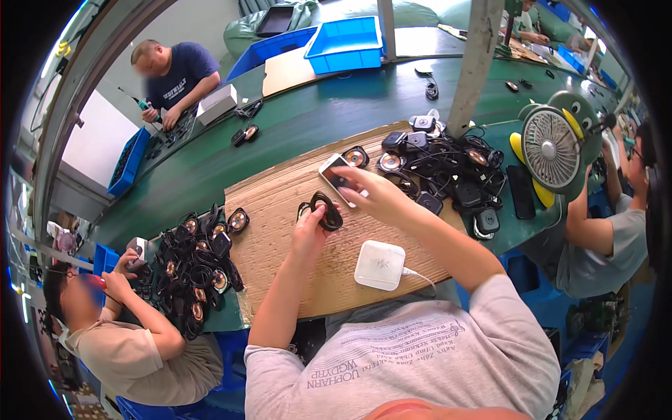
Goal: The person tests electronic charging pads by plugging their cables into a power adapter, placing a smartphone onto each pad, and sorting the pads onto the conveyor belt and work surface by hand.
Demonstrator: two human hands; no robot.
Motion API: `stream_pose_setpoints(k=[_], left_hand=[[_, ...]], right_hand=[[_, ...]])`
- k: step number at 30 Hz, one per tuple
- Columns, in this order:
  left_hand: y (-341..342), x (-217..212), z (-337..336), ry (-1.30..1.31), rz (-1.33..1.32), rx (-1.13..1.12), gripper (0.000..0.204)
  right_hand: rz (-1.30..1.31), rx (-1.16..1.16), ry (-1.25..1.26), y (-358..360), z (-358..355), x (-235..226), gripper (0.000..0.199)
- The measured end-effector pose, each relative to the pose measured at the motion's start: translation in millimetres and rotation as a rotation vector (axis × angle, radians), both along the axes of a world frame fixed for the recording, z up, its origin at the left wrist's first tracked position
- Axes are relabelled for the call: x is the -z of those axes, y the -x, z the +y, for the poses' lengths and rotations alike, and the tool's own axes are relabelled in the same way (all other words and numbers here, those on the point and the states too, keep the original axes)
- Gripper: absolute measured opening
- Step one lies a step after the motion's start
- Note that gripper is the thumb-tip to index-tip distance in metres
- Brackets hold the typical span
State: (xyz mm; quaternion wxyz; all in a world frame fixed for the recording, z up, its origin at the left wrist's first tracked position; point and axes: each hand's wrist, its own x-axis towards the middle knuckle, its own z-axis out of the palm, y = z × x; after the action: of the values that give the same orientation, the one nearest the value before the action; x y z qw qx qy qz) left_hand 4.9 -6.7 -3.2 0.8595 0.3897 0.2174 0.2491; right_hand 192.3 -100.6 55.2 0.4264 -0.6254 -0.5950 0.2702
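My left hand (311,228) is closed on a coiled black cable (327,212), holding it up over a cardboard sheet (280,192). Just right of it, my right hand (367,187) reaches over a white smartphone (338,173) that lies on the cardboard. Its fingers are stretched out over the screen, and I cannot tell whether they press it. A round black device with a coppery coil (356,157) lies beyond the phone. Nearer me, a white square pad with rounded corners (379,265) rests on the cardboard, a white cable running from its right side.
Piles of black cabled devices lie right (465,168) and left (199,266) of the cardboard. A dark phone (521,192) and a fan (553,150) stand at the right. A post (476,70) rises behind. Blue bins (344,45) sit at the back. Co-workers sit left, right and opposite.
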Motion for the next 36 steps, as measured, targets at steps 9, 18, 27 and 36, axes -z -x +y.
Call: stream_pose_setpoints(k=[9,18,27,36], left_hand=[[-3,3,-4,-0.02,0.003,-0.164,0.017],[-2,-2,-7,-0.089,0.003,-0.159,0.015],[-14,15,-28,-0.211,0.066,-0.147,0.013],[-12,-14,-43,-0.407,0.151,-0.257,0.014]], right_hand=[[-0.607,0.04,-0.075,43,-110,38,0.072],[-0.464,0.055,0.015,45,-108,38,0.084],[-0.455,0.335,-0.306,38,-76,51,0.069],[-0.422,0.346,-0.382,36,-76,57,0.059]])
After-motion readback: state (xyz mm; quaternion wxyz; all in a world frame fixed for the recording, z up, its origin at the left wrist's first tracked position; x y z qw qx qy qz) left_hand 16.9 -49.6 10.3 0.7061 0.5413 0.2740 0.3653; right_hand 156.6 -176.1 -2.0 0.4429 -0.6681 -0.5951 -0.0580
